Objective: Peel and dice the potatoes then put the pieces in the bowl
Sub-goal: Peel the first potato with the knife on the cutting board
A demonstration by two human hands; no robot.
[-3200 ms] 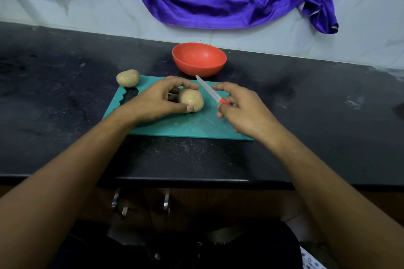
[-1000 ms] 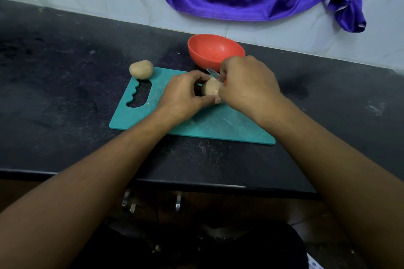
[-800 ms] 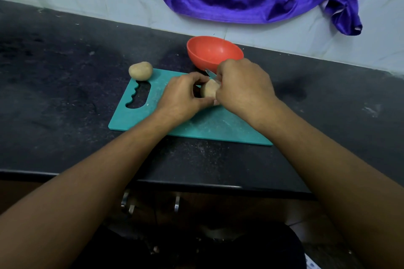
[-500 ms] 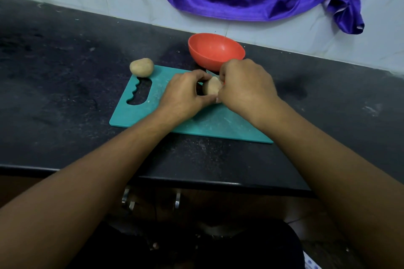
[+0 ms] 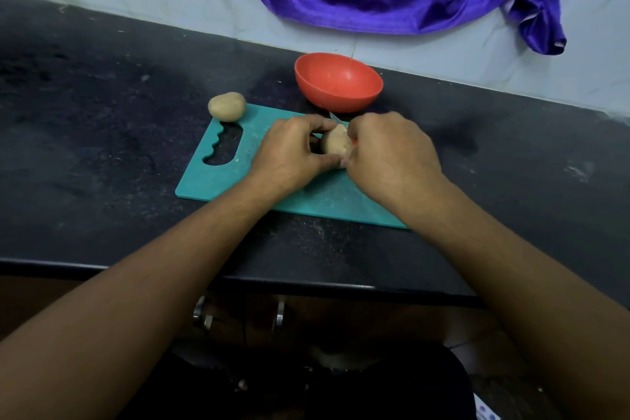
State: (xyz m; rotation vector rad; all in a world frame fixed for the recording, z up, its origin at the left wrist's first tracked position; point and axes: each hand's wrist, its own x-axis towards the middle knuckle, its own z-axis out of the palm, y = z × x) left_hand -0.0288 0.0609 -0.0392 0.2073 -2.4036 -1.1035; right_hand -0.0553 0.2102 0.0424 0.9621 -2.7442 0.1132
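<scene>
Since a few seconds back the right hand [image 5: 392, 153] has closed in from the side; now it sits right against the small tan potato [image 5: 335, 145], curled round the orange-handled knife [image 5: 335, 117], only the blade tip and a sliver of handle showing; the last half second barely changes anything; the left hand [image 5: 289, 150] pinches that potato over the teal plastic cutting board [image 5: 218, 181]. Progress-wise, peeling looks like it's only just starting; can't see any peel off yet; the second whole potato [image 5: 226, 106] sits untouched at the board's far left corner; the round red plastic bowl [image 5: 337, 82] behind looks like it has nothing in it; dicing and transfer all left.
</scene>
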